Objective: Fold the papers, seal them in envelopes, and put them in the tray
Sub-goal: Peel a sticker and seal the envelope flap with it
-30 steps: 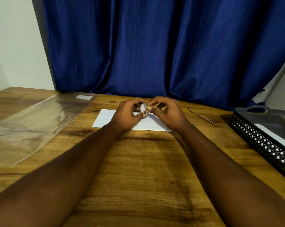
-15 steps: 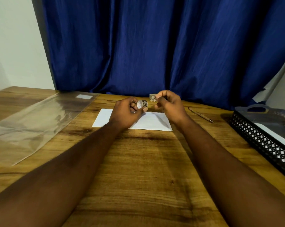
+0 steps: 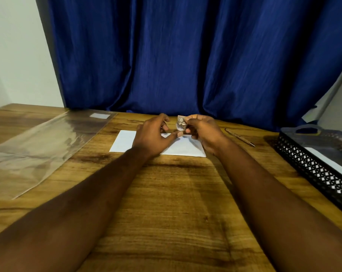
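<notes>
**A:** So where are we with this? We see the white envelope (image 3: 125, 142) lying flat on the wooden surface (image 3: 176, 203), right under both hands, well apart from the black mesh tray (image 3: 311, 165) off to the right.

**B:** Yep. The right hand (image 3: 204, 132) has its fingers (image 3: 193, 119) pinching a small square sticker (image 3: 181, 120), held up just above the envelope. We'd guess that's the seal.

**A:** How's it going to handle?

**B:** We reckon the sticker is featherweight, floppy and tacky on one side, so hold it by the very edge or it curls onto itself. The envelope looks thin and light with a bit of stiffness. It'd probably skate on that wood, so we'd pin it flat, then lift it by a long edge.

**A:** And the left hand (image 3: 152, 134)?

**B:** Fingers loosely curved, thumb (image 3: 175, 136) stretched toward a blurry whitish bit (image 3: 179, 127) below the sticker. We can't tell if it's actually gripping that, or what it is.

**A:** Anything else murky?

**B:** The hands cover the envelope's flap, so sealed or not, no idea. The tray is cut off at the frame edge; something white (image 3: 327, 162) lies inside it, could be another envelope.
</notes>
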A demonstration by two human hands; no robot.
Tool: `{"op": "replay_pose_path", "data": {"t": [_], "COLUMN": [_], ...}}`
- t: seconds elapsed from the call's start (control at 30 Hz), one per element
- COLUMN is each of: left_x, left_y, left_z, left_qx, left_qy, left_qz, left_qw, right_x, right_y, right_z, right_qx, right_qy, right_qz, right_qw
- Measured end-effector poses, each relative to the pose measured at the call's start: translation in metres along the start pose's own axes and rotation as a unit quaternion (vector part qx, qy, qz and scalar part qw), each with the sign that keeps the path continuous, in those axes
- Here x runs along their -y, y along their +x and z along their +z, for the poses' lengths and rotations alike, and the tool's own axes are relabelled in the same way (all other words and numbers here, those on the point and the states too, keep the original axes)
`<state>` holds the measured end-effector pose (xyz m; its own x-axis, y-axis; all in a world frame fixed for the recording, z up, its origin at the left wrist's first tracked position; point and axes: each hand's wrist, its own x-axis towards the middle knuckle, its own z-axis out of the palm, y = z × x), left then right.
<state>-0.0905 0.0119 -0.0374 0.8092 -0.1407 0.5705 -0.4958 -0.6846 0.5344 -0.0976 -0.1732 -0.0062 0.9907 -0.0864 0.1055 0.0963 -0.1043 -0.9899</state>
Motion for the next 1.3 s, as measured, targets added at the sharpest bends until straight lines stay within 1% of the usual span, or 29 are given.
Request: {"op": "replay_pose_path", "data": {"t": [0.07, 0.13, 0.2, 0.33, 0.43, 0.53, 0.67, 0.77, 0.83, 0.9, 0.93, 1.0, 1.07, 1.2, 1.3], "left_x": [-0.001, 0.001, 0.002, 0.001, 0.001, 0.001, 0.001, 0.003, 0.003, 0.003, 0.002, 0.000, -0.003, -0.014, -0.018], "left_y": [-0.001, -0.001, 0.000, 0.004, 0.004, 0.004, 0.004, 0.007, 0.008, 0.010, 0.010, 0.011, 0.012, 0.014, 0.020], "left_z": [0.003, 0.005, 0.005, 0.009, 0.010, 0.010, 0.009, 0.009, 0.008, 0.007, 0.006, 0.005, 0.005, -0.001, -0.012], "left_qx": [0.029, 0.068, 0.109, 0.161, 0.171, 0.205, 0.253, 0.256, 0.243, 0.219, 0.204, 0.170, 0.138, 0.064, -0.009], "left_qy": [0.022, 0.054, 0.093, 0.172, 0.174, 0.165, 0.167, 0.174, 0.177, 0.180, 0.182, 0.187, 0.192, 0.187, 0.159], "left_qz": [0.000, 0.010, 0.019, 0.020, 0.017, 0.003, -0.011, -0.006, 0.008, 0.025, 0.033, 0.044, 0.049, 0.043, 0.036], "left_qw": [0.999, 0.996, 0.989, 0.972, 0.970, 0.965, 0.953, 0.951, 0.954, 0.959, 0.961, 0.967, 0.970, 0.979, 0.987], "right_x": [-0.002, -0.006, -0.013, -0.034, -0.041, -0.042, -0.043, -0.041, -0.038, -0.034, -0.031, -0.025, -0.019, -0.010, 0.001], "right_y": [0.007, 0.014, 0.020, 0.040, 0.049, 0.051, 0.050, 0.047, 0.040, 0.034, 0.031, 0.023, 0.015, 0.005, 0.002], "right_z": [-0.010, -0.027, -0.043, -0.066, -0.067, -0.064, -0.066, -0.066, -0.062, -0.056, -0.053, -0.049, -0.043, -0.023, -0.010], "right_qx": [-0.063, -0.118, -0.145, -0.180, -0.184, -0.170, -0.190, -0.209, -0.224, -0.233, -0.236, -0.232, -0.218, -0.192, -0.186], "right_qy": [-0.069, -0.198, -0.289, -0.386, -0.409, -0.444, -0.392, -0.341, -0.272, -0.164, -0.114, -0.025, 0.025, 0.081, 0.111], "right_qz": [-0.047, -0.104, -0.135, -0.118, -0.088, -0.084, -0.111, -0.145, -0.130, -0.080, -0.053, 0.002, 0.040, 0.033, 0.002], "right_qw": [0.994, 0.967, 0.937, 0.897, 0.889, 0.876, 0.893, 0.905, 0.927, 0.955, 0.963, 0.972, 0.975, 0.978, 0.976]}}
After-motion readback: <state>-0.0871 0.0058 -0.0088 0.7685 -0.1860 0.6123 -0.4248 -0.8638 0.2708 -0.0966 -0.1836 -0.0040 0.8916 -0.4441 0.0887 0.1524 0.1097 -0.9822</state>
